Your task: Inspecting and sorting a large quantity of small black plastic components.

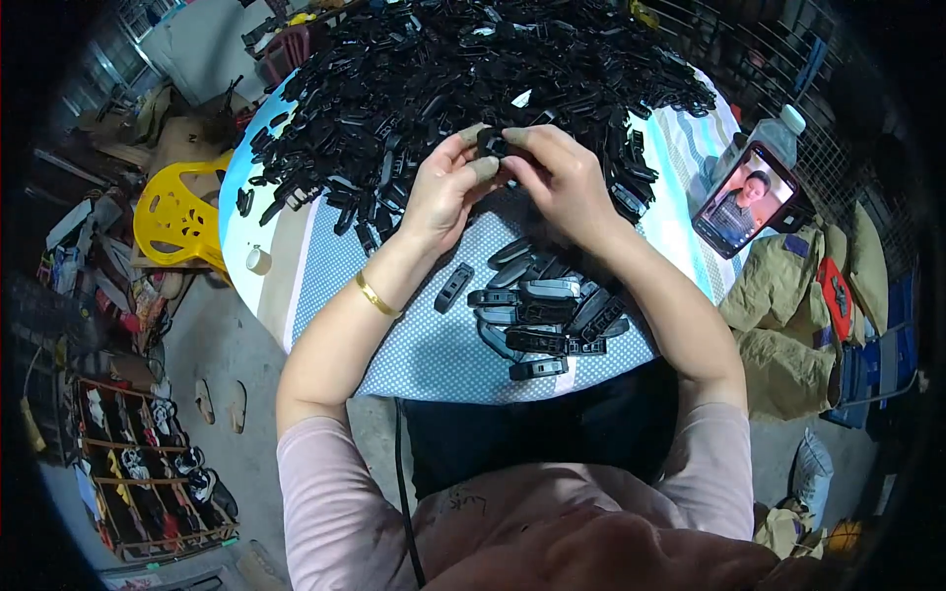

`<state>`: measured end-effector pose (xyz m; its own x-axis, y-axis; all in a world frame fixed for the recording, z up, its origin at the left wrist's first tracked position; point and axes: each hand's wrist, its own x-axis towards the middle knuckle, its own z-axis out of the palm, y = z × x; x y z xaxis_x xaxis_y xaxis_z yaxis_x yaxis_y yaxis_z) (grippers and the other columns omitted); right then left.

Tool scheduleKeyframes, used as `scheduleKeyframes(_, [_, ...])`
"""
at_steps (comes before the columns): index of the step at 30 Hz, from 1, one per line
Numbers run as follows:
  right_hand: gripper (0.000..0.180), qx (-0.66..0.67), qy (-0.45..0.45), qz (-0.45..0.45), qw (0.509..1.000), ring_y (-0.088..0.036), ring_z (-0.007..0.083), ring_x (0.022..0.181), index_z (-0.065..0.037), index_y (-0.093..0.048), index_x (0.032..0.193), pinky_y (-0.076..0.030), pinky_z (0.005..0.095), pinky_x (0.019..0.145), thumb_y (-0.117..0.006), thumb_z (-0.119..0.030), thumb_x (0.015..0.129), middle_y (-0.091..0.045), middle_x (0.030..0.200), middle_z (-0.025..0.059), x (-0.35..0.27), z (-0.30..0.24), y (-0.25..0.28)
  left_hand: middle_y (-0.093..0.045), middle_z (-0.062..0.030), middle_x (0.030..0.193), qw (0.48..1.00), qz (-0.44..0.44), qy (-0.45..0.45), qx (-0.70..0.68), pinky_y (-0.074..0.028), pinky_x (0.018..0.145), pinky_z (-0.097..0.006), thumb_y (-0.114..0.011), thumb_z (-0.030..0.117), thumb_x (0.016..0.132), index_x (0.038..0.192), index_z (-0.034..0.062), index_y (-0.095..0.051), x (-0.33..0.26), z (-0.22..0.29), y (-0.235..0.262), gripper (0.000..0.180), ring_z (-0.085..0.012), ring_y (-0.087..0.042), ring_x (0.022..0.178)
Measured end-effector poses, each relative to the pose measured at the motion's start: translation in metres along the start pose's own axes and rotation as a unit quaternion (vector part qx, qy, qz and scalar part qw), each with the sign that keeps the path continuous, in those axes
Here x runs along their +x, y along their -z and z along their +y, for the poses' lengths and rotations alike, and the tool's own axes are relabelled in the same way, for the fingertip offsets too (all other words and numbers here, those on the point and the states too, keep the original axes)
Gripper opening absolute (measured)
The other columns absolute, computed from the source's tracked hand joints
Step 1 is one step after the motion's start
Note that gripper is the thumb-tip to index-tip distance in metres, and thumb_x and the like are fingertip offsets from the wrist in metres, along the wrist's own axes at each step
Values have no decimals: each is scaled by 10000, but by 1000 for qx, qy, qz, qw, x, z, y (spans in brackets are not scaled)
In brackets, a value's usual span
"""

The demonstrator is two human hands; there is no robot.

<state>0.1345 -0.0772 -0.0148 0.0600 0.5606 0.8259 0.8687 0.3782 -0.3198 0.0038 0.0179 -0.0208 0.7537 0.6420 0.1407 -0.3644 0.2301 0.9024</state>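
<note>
Both my hands meet over the middle of the table, at the near edge of a big heap of black plastic parts [434, 79]. Between the fingertips is a small black plastic part [491, 144], partly covered by them. My left hand [443, 197] pinches it from the left with thumb and fingers. From the right, my right hand [570, 182] grips it too. Closer to me lies a loose group of long black and grey plastic casings [547, 313]. One single black casing [454, 288] rests apart, just left of that group.
A phone [746, 200] leans by a clear plastic bottle [777, 138] at the table's right edge. A small whitish cylinder [258, 260] stands at the left edge, near a yellow plastic chair [182, 212]. Sacks [788, 345] lie right; a shoe rack [148, 463] stands lower left.
</note>
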Motion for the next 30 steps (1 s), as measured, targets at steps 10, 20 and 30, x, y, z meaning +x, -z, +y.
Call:
scheduleKeyframes(10, [214,126,-94,19,987,-611,137,711,33,-619,982,-487,223,629,-615,-45,783,-617,826,100,3,-5,3,-603,-61,976,1000,-2,-21,19,-485,773,-242,-566,40,837,1122,0,-522,-3,0,-5,292,-130,-590,855])
scheduleKeyframes(20, [205,132,-125,25,983,-610,136,750,24,-623,961,-488,216,638,-633,-40,766,-618,864,101,1,-11,-2,-601,-51,1034,993,19,-70,89,-457,780,-201,-589,31,822,1146,-7,-543,0,2,2,330,-91,-562,880])
scheduleKeyframes(30, [241,34,-77,50,995,-593,156,727,9,-562,899,-501,261,656,-696,-85,721,-582,915,101,-6,-4,-11,-614,-60,996,996,12,-64,67,-449,801,-217,-558,47,847,1114,-24,-560,-3,6,-6,276,-105,-567,884])
